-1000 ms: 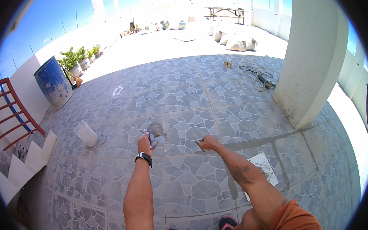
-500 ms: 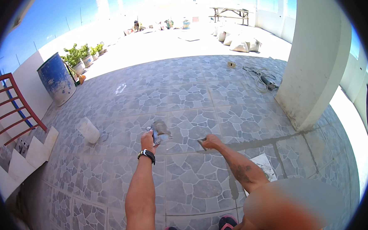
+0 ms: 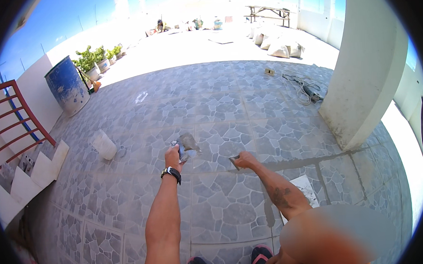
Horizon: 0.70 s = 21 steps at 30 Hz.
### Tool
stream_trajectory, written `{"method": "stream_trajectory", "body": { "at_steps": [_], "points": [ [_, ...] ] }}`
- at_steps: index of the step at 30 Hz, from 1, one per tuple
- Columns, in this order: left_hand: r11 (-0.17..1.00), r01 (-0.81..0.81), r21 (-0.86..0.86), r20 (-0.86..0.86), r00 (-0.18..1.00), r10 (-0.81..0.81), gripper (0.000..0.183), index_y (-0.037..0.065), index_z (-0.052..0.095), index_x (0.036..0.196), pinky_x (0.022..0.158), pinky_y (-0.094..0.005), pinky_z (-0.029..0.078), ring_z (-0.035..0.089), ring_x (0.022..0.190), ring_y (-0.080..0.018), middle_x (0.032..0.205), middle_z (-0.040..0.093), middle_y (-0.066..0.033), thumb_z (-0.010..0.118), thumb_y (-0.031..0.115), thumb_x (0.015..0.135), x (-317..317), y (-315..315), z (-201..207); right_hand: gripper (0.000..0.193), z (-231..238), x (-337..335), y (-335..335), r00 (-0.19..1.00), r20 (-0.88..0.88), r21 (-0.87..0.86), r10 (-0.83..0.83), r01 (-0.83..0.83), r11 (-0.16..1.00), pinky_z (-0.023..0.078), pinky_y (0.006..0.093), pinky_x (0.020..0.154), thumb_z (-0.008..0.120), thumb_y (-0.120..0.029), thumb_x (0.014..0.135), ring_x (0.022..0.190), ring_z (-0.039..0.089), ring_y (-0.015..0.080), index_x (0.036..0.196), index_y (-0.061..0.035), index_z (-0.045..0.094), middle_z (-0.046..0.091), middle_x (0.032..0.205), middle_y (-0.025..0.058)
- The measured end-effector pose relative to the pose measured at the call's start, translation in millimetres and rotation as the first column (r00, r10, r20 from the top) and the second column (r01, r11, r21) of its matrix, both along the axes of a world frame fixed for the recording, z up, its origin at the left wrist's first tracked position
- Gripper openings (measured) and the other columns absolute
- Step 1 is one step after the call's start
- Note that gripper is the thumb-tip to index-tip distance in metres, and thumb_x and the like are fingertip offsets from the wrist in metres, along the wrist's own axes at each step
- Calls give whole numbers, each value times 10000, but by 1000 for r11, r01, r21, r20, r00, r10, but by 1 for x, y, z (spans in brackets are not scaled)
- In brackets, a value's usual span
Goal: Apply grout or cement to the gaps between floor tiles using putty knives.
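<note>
My left hand point(image 3: 173, 156), with a watch on its wrist, is closed around a crumpled piece of plastic smeared with wet grey paste point(image 3: 189, 142), held just above the tiled floor. To its right, my right hand point(image 3: 244, 160) grips a small flat scraper point(image 3: 234, 163), whose lower edge is at a tile joint. From there a dark, wet-looking grey band point(image 3: 294, 164) runs along the joint toward the pillar. More such bands branch off nearer to me. Most of the scraper is hidden by my fingers.
A white plastic container point(image 3: 104, 145) lies to the left. Behind my right forearm is a paste-stained white sheet point(image 3: 304, 188). A pillar point(image 3: 362, 90) stands at right, near a corded power tool point(image 3: 310, 92). Red railing point(image 3: 23, 108) and a blue drum point(image 3: 67, 87) are at left.
The whole view has shifted slightly. Both hands keep their grips, and the scraper stays at about the same place on the joint.
</note>
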<state>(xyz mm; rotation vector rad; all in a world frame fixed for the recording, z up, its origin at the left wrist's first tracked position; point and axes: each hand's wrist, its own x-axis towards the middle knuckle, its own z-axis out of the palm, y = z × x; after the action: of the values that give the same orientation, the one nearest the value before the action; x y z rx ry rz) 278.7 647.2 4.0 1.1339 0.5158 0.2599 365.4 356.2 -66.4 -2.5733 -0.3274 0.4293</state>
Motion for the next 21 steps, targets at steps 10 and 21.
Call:
{"method": "stream_trajectory", "body": {
  "at_steps": [10, 21],
  "points": [
    [1000, 18, -15, -8, 1000, -18, 242, 100, 548, 1029, 809, -539, 455, 536, 1023, -288, 1067, 536, -95, 589, 290, 887, 2, -1, 1, 390, 5, -1, -2, 999, -36, 21, -8, 9, 1000, 532, 430, 696, 615, -322, 768, 769, 686, 376, 787, 57, 701, 672, 805, 272],
    [999, 35, -1, 21, 999, -35, 203, 123, 550, 984, 766, -516, 460, 543, 965, -261, 1026, 538, -71, 582, 299, 888, 5, 1, -5, 345, 13, -6, 0, 999, -48, 29, -19, 20, 999, 525, 428, 665, 599, -266, 747, 730, 688, 356, 776, 64, 697, 670, 774, 265]
  ]
}}
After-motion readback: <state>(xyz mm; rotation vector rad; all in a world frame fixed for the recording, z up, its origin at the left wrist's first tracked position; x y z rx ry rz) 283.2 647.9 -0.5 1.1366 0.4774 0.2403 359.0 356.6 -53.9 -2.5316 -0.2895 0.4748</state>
